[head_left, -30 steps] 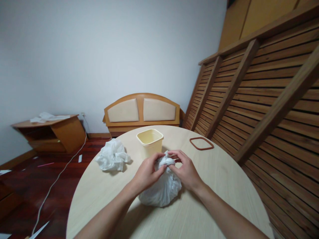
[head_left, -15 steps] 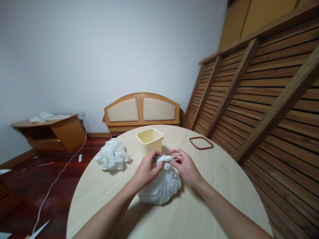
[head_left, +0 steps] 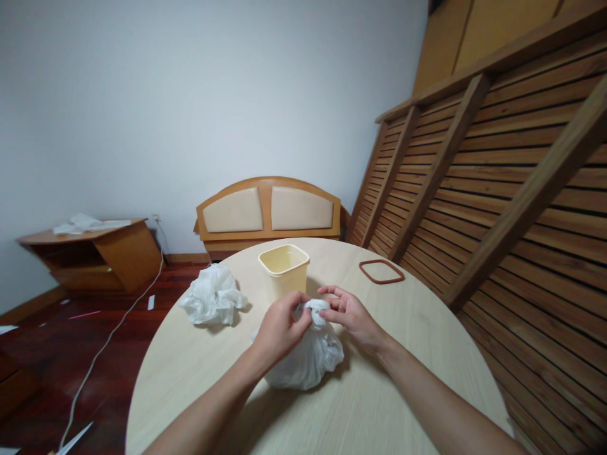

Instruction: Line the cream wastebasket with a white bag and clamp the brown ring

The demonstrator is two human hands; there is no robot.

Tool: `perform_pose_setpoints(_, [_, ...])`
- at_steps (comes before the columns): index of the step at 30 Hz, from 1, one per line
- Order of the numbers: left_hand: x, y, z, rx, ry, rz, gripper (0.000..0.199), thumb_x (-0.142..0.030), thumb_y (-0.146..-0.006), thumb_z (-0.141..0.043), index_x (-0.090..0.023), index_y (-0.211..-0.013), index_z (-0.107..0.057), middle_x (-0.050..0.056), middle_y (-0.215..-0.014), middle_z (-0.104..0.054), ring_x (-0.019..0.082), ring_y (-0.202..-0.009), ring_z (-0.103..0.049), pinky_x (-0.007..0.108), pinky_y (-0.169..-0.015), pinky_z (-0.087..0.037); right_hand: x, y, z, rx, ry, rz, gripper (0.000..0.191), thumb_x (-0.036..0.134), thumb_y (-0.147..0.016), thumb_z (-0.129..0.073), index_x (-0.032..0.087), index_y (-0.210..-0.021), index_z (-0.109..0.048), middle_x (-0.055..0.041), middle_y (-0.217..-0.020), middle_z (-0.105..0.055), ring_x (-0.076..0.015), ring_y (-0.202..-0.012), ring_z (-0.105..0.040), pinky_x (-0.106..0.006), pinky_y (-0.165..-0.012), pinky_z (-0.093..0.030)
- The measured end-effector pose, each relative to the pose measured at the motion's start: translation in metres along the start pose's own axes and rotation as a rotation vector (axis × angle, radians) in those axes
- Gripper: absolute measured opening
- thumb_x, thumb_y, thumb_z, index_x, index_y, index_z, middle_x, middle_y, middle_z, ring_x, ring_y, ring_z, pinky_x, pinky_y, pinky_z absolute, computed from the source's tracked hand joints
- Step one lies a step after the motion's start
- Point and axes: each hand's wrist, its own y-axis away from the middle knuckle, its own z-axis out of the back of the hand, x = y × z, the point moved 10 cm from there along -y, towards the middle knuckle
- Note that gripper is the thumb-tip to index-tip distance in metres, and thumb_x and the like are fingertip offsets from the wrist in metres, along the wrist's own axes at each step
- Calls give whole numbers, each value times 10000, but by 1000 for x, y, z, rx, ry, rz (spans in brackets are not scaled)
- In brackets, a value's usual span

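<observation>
A full white plastic bag point(head_left: 308, 360) rests on the round table, its neck twisted into a knot at the top. My left hand point(head_left: 285, 321) is closed on the left side of that knot, thumb and fingers pinching the plastic. From the right, my right hand point(head_left: 349, 316) grips the knot between thumb and index finger, with its other fingers partly spread. Just beyond my hands stands a pale yellow bin point(head_left: 287, 268), upright, its inside bare where visible. What the bag contains is hidden.
A second, crumpled white plastic bag point(head_left: 214, 296) lies left on the round table point(head_left: 398, 379). A brown rounded-square frame point(head_left: 382, 272) lies at the right. Behind are a headboard point(head_left: 268, 208) and a low cabinet point(head_left: 109, 253); wooden slats point(head_left: 474, 189) lean at the right.
My fingers have shifted slightly on the bag's knot, the right thumb and index now closer in on it. The bag, bin and frame stay where they were.
</observation>
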Motion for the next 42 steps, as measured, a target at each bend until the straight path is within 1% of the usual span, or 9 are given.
perform_pose_setpoints(4, [-1,0,11,-104,9,-45,163,-220,-868,-565,-201,-1022,-618,59,-997,-688,209,-902,-639,310,-766,-497,-3,-1,-2,12,-7,1,583,269,-643,-894,208,-1089,-524,-9,-887,-777,-145,-729,-710,-262,-706,-497])
perform_pose_setpoints(10, [-17,5,9,-110,-18,-193,116,-116,-859,-530,-215,-883,-584,68,-1056,-653,208,-1008,-635,324,-868,-507,0,-2,-1,-34,10,39,547,274,-637,-887,223,-1050,-533,11,-856,-761,-146,-720,-698,-269,-693,-506])
perform_pose_setpoints(12, [-20,6,9,-104,-42,-193,103,-163,-881,-556,-217,-961,-592,75,-1078,-666,218,-1018,-642,335,-877,-514,4,-2,1,-51,32,64,485,272,-647,-876,211,-1031,-585,4,-867,-751,-147,-758,-693,-274,-721,-518])
perform_pose_setpoints(17, [-20,7,4,-54,-95,-161,244,-258,-933,-565,-224,-1174,-591,74,-1098,-715,225,-990,-669,357,-879,-529,9,-3,4,-70,89,118,321,241,-656,-843,193,-938,-698,-4,-882,-743,-148,-818,-680,-292,-801,-525])
perform_pose_setpoints(24, [-13,5,5,-69,-52,-140,149,-261,-941,-556,-214,-1044,-654,61,-991,-744,208,-915,-684,327,-831,-522,7,-6,6,-97,159,148,276,281,-680,-827,194,-916,-712,-9,-860,-756,-157,-798,-689,-310,-791,-533])
perform_pose_setpoints(29, [-4,3,3,-51,2,-89,137,-246,-931,-552,-207,-993,-669,46,-920,-748,184,-820,-678,292,-753,-506,1,-5,5,-95,125,105,372,279,-699,-815,202,-1016,-636,-13,-871,-759,-153,-756,-695,-293,-728,-529])
perform_pose_setpoints(36, [-2,3,2,-59,32,-67,44,-217,-915,-544,-201,-910,-584,16,-818,-688,148,-705,-628,243,-645,-480,4,-2,-3,-42,104,110,493,205,-700,-784,215,-1143,-570,28,-843,-715,-124,-718,-659,-256,-677,-486])
perform_pose_setpoints(39, [-7,2,5,-66,12,-100,87,-224,-945,-532,-209,-919,-614,37,-904,-707,163,-787,-662,248,-672,-505,5,-1,-6,-26,77,99,532,199,-690,-793,225,-1164,-553,40,-832,-706,-124,-716,-658,-256,-686,-483])
perform_pose_setpoints(42, [-15,3,12,-140,-98,-176,120,-224,-953,-538,-212,-903,-646,69,-1000,-687,188,-887,-667,266,-714,-531,2,0,-7,-27,29,74,531,236,-703,-807,225,-1163,-541,31,-848,-723,-123,-709,-665,-252,-683,-481])
